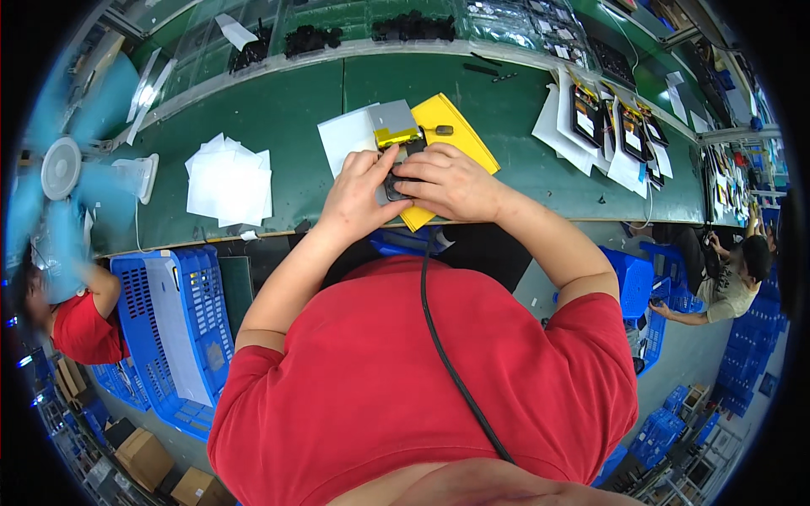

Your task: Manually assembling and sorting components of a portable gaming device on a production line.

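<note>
Dark part (391, 187) sits right between left hand (353, 197) and right hand (460, 182), both sets of fingers (419, 172) gripping it. Long axis? Can't tell.

I wear a red T-shirt (388, 371), plain across the front that shows, with soft creases gathering toward my right shoulder. My left sleeve (240, 384) and right sleeve (595, 350) are the same red, cut short and loose, each finished with a straight hem. Below the 2 sleeves my arms are bare, and so are my left hand (359, 196) and right hand (456, 183). A curved seam marks the round neckline. 1 smooth black cable (443, 358) runs down over my chest in a gentle bend.
</note>
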`<state>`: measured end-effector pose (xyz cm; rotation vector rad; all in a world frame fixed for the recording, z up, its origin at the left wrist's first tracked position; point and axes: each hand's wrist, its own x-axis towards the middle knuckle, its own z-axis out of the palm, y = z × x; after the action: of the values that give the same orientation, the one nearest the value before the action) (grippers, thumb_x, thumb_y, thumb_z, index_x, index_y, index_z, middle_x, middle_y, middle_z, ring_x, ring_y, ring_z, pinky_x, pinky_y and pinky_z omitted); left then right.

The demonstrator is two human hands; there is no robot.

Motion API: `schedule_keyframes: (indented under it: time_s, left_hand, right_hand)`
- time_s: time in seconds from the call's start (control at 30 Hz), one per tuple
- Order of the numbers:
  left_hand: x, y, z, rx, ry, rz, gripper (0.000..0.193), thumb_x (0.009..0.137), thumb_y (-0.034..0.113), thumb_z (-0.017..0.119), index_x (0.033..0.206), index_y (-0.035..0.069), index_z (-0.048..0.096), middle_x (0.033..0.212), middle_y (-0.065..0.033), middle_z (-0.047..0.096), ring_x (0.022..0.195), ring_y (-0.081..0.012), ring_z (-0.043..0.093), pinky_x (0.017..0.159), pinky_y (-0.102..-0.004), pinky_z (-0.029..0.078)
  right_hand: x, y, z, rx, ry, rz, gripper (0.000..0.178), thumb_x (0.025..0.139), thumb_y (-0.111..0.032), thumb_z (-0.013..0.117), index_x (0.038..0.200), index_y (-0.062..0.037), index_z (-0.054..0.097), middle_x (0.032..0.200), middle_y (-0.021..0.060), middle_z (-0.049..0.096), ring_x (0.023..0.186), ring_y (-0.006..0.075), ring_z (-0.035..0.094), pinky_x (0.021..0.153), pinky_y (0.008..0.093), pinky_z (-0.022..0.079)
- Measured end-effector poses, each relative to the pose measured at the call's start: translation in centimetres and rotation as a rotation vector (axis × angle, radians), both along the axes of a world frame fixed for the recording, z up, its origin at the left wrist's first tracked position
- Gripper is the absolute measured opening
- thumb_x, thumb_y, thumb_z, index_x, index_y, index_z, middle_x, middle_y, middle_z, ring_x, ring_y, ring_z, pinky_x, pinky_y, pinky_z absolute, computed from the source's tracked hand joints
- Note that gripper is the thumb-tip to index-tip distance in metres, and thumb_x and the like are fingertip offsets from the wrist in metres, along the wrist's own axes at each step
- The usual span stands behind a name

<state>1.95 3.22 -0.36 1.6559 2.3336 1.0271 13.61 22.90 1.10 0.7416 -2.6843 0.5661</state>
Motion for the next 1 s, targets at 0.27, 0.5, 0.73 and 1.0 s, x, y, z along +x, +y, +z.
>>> schedule_keyframes:
  time_s: [0.27, 0.5, 0.73, 1.0]
  left_hand:
    - [0.3, -0.9, 1.0, -0.001, 0.025, -0.073, 0.058, 0.071, 0.018, 0.08, 0.125, 0.011, 0.06, 0.114, -0.0121, 0.054, 0.108, -0.0321, 0.049, 0.094, -0.0401, 0.045]
    - [0.3, -0.7, 1.0, -0.022, 0.035, -0.07, 0.055, 0.071, 0.017, 0.079, 0.123, 0.007, 0.061, 0.112, -0.0117, 0.054, 0.107, -0.0326, 0.049, 0.093, -0.0402, 0.045]
    - [0.1, -2.5, 1.6, -0.037, 0.002, -0.077, 0.048, 0.071, 0.004, 0.076, 0.117, 0.008, 0.063, 0.11, -0.0121, 0.054, 0.107, -0.0324, 0.052, 0.091, -0.0409, 0.047]
    - [-1.0, -2.8, 0.9, 0.056, 0.008, -0.037, 0.039, 0.073, -0.002, 0.071, 0.111, 0.009, 0.068, 0.116, -0.0134, 0.054, 0.115, -0.0343, 0.053, 0.094, -0.0408, 0.047]
  right_hand:
    - [-2.3, 3.5, 1.6, -0.134, 0.195, -0.399, 0.027, 0.079, -0.01, 0.069, 0.105, -0.0092, 0.065, 0.108, 0.0094, 0.065, 0.103, 0.031, 0.06, 0.092, 0.0422, 0.046]
    - [-15.4, 22.0, 1.7, -0.037, -0.206, -1.163, 0.032, 0.089, -0.028, 0.057, 0.111, -0.0087, 0.069, 0.113, 0.0188, 0.066, 0.107, 0.0347, 0.063, 0.089, 0.0439, 0.052]
    - [-18.6, 26.6, 1.1, -0.016, -0.593, -1.434, 0.05, 0.088, -0.045, 0.061, 0.126, -0.0127, 0.062, 0.138, 0.0099, 0.055, 0.128, 0.0294, 0.052, 0.104, 0.0457, 0.039]
    - [-20.6, 27.0, 1.5, -0.167, -0.653, -1.474, 0.058, 0.077, -0.044, 0.073, 0.125, -0.015, 0.063, 0.135, 0.0053, 0.057, 0.125, 0.0274, 0.053, 0.106, 0.0517, 0.031]
